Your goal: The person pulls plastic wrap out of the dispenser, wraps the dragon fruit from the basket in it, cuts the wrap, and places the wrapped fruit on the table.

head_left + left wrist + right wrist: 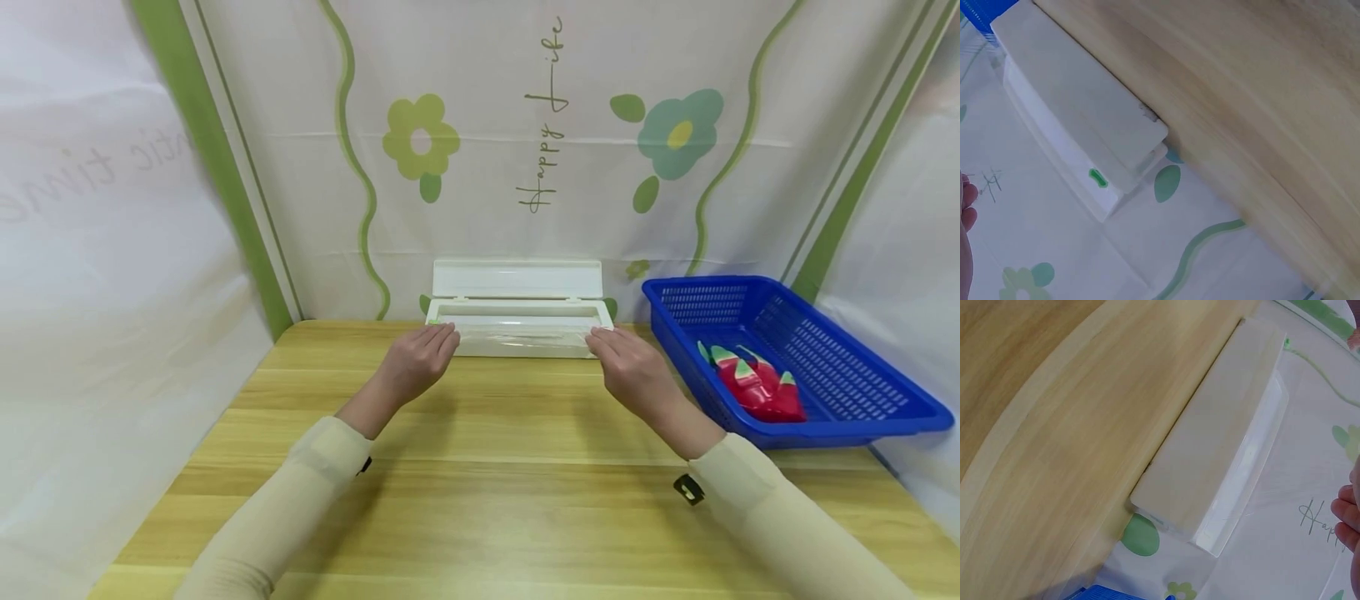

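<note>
A long white cling film dispenser [517,343] stands at the back of the table, its hinged lid [517,279] raised. Clear cling film [517,340] stretches across its front between the two hands. The left hand [420,358] pinches the film near the left end, fingers curled. At the right end the right hand [633,367] pinches the film's other corner. Only the fingertips of the left hand [967,203] show at the edge of the left wrist view. A small green slider [1098,178] sits on the dispenser near its left end.
A blue plastic basket [862,429] stands at the right of the wooden table [487,500], with red and green dragon-fruit-shaped items [761,387] in it. A printed curtain [487,225] hangs right behind the dispenser and along both sides.
</note>
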Available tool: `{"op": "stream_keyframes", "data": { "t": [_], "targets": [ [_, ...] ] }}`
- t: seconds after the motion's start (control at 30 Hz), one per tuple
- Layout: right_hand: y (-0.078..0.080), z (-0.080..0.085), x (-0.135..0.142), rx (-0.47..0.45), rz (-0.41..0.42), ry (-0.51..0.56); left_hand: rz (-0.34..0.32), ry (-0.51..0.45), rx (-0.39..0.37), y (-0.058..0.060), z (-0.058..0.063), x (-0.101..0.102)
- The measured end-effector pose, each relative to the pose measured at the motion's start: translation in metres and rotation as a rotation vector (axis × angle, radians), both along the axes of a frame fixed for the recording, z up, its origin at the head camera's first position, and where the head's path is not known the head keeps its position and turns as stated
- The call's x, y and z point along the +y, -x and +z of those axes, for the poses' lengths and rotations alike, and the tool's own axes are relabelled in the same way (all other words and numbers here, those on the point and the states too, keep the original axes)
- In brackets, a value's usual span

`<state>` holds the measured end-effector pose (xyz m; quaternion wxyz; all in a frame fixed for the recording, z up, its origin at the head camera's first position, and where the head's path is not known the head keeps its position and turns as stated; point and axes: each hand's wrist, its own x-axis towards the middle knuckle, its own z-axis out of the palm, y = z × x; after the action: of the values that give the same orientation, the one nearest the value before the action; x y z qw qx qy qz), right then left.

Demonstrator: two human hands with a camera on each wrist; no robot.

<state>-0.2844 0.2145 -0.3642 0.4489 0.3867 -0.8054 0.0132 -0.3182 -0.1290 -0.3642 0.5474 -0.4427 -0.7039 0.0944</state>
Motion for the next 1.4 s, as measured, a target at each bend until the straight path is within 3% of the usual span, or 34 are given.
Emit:
{"op": "stream_keyframes", "data": {
  "t": [0.63,1.4],
  "targets": [
    [-0.031,0.010,0.002,0.011,-0.005,-0.007,-0.068,-0.004,0.045,-0.024,0.010,-0.002],
    [-0.060,0.031,-0.003,0.196,0.149,0.114,-0.128,-0.018,0.106,-0.058,0.034,-0.004]
  ]
}}
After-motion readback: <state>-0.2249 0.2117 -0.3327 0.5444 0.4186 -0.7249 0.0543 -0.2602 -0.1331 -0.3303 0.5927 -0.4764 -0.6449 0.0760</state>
